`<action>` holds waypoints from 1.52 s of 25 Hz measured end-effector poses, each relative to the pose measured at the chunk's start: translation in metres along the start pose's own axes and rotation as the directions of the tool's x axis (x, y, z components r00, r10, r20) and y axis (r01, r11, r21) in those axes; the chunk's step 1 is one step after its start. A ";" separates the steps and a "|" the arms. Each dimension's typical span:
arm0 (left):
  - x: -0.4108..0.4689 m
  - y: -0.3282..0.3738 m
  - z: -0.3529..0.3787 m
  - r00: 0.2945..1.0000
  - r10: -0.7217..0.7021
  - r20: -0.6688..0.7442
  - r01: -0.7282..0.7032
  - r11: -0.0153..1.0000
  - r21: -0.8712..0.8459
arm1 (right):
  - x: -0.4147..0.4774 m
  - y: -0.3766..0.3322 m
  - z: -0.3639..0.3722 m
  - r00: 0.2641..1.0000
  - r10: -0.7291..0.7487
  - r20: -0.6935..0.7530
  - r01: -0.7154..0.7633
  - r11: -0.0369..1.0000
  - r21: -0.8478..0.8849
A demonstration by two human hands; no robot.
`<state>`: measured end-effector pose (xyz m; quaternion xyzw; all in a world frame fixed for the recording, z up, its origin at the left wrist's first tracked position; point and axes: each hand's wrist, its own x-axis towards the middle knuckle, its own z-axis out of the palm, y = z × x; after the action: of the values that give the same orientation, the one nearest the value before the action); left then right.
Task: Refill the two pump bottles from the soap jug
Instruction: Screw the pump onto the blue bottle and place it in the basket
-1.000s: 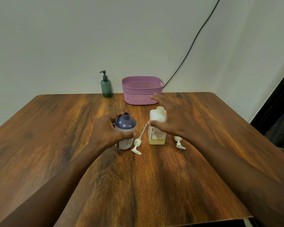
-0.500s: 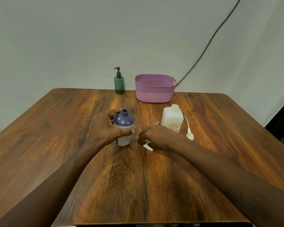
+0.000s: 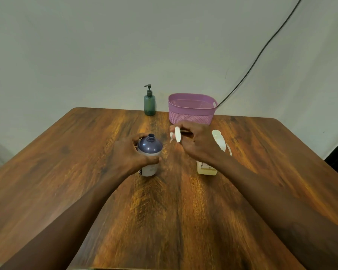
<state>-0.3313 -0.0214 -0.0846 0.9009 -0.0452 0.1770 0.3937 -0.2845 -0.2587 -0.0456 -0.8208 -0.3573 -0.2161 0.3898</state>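
Fig.: person at a wooden table (image 3: 66, 152), 2 bare hands at work. Landmark = pink basket (image 3: 191, 110), which stands at the table's far edge by the wall.

(a) Dark-blue bottle (image 3: 150, 148): upright, in front of the basket and a little to its left. Neck open, no pump fitted; lower body whitish.

(b) Left hand (image 3: 126, 154): wrapped round (a) from the side away from the basket's centre line. Fingers curl behind the shoulder, thumb lies across the front.

(c) White pump head (image 3: 177, 134): off the table, just in front of the basket's near wall.

(d) Right hand (image 3: 196, 143): fingers curled, pinching (c) at the fingertips. The wrist partly covers (e).

(e) Pale bottle (image 3: 206, 169) w/ yellowish liquid: upright, in front of the basket's right end, well apart from (a). Top blurred; can't tell if capped.

(f) White tube piece (image 3: 229, 150): just right of (e), blurred.

(g) Green pump bottle (image 3: 149, 104): pump on, just left of the basket.

(h) Black cable (image 3: 261, 53): runs up the wall from behind the basket's right end.
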 end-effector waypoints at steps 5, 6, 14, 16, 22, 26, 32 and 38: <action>0.004 0.009 0.006 1.000 0.021 0.011 -0.021 1.000 0.002 | 0.020 -0.022 -0.017 0.967 0.111 -0.228 -0.047 0.962 0.270; 0.004 0.011 0.007 1.000 0.023 0.016 -0.023 1.000 0.010 | 0.021 -0.024 -0.019 0.965 0.106 -0.241 -0.034 0.959 0.282; 0.007 0.017 0.009 1.000 -0.017 0.013 0.017 0.999 0.031 | 0.028 -0.035 -0.037 0.961 0.103 -0.256 -0.010 0.940 0.340; 0.007 0.017 0.008 1.000 -0.021 0.004 0.021 1.000 0.021 | 0.029 -0.036 -0.036 0.966 0.098 -0.238 -0.014 0.944 0.330; 0.004 0.033 0.006 0.997 0.073 -0.010 -0.072 0.997 0.021 | 0.029 -0.034 -0.024 0.979 0.164 -0.118 -0.113 0.930 0.349; 0.007 0.049 0.003 0.990 0.137 -0.034 -0.137 0.991 -0.004 | 0.032 -0.035 -0.020 0.983 0.174 -0.062 -0.138 0.914 0.383; 0.009 0.065 -0.001 0.984 0.163 -0.068 -0.168 0.982 -0.083 | 0.035 -0.034 -0.022 0.980 0.125 0.154 -0.172 0.924 0.343; 0.010 0.071 -0.001 0.987 0.136 -0.084 -0.140 0.989 -0.048 | 0.038 -0.039 -0.034 0.966 0.234 0.109 -0.254 0.939 0.231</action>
<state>-0.3380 -0.0691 -0.0311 0.8768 -0.0963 0.2390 0.4060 -0.2916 -0.2529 0.0181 -0.8129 -0.2918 -0.0877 0.4964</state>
